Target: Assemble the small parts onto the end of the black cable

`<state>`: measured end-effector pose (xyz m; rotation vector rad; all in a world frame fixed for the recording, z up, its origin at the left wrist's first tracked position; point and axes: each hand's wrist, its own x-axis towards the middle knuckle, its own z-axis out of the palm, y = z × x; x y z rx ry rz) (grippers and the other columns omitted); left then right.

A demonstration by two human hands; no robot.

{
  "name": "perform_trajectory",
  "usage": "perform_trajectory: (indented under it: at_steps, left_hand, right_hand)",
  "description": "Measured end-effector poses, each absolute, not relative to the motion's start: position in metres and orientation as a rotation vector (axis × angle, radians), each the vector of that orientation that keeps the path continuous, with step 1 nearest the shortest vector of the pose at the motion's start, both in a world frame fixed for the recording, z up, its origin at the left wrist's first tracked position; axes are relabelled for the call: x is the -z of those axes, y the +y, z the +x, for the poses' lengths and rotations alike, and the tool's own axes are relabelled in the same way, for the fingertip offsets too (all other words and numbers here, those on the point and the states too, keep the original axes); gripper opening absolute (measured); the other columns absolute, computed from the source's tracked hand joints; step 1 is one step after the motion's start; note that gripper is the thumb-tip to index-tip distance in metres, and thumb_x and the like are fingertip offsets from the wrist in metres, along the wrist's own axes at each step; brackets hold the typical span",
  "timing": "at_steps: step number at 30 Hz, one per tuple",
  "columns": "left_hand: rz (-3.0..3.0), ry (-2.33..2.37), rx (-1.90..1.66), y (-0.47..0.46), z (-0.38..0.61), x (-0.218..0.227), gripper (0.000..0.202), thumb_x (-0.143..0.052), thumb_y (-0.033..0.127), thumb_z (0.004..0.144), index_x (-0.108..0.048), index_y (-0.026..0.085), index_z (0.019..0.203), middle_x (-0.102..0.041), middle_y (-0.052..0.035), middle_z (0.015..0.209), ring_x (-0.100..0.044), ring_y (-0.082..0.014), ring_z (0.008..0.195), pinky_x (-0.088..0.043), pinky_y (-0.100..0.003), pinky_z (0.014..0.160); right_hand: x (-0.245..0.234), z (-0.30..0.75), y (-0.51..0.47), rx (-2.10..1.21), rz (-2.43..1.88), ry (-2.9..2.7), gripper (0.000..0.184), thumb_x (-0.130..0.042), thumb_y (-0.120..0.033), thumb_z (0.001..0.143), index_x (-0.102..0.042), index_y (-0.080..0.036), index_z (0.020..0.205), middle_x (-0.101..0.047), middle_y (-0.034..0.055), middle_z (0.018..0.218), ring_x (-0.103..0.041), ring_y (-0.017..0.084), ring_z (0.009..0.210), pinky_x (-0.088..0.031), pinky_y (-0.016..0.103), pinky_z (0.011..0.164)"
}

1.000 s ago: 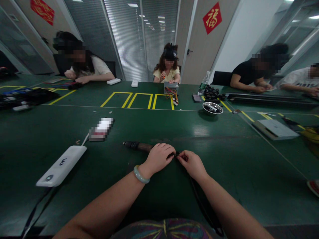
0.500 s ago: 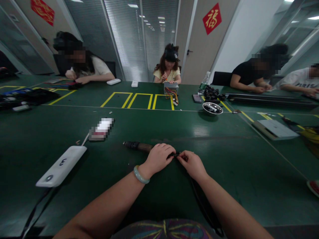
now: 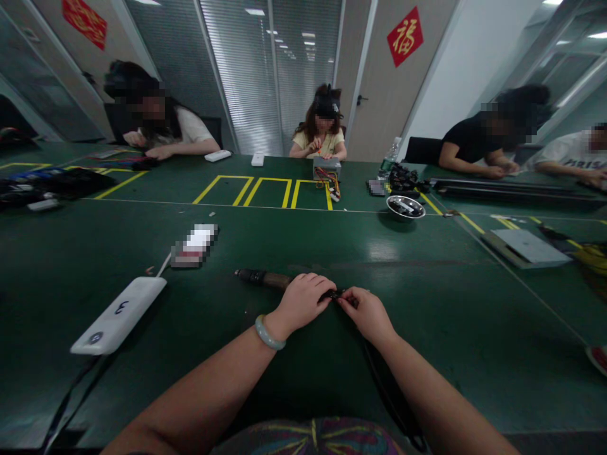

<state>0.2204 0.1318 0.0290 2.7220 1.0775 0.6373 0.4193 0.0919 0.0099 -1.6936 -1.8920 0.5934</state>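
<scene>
On the green table lies a dark, rod-shaped tool [image 3: 272, 280] that looks like a powered screwdriver, with a narrow tip pointing left, a black collar and a brownish grip. My left hand [image 3: 307, 300] is closed over its right part and hides that stretch. Between the fingertips of both hands a small dark piece [image 3: 334, 294] shows, too small to name. My right hand [image 3: 370, 314] pinches that piece from the right. Below the right wrist a black strap or cord [image 3: 386, 385] runs toward my body.
A white power bank [image 3: 121, 316] with a cable to a phone [image 3: 195, 245] lies left. Farther off are a metal bowl [image 3: 405, 207], a grey box with wires [image 3: 326, 167], a flat silver case [image 3: 528, 246] and a bottle [image 3: 392, 155]. Several people sit across the table.
My hands and the tool hold nearly the same position. The whole view has shifted very slightly. The person opposite has moved a hand a little.
</scene>
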Motion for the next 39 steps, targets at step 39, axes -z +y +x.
perform_trajectory:
  at_steps: [39]
  left_hand:
    - [2.71,1.053,-0.64,0.1338,0.219,-0.0281,0.015,-0.058,0.024,0.089,-0.06,0.027,0.103,-0.062,0.0008,0.108,-0.054,-0.0194,0.1,-0.039,-0.036,0.089]
  right_hand:
    - [-0.0086,0.4201,0.0932,-0.579,-1.696,-1.907,0.011,-0.059,-0.032,0.085,-0.065,-0.023,0.082,-0.067,-0.0003,0.076,-0.059,0.017,0.072,-0.04,0.027,0.065]
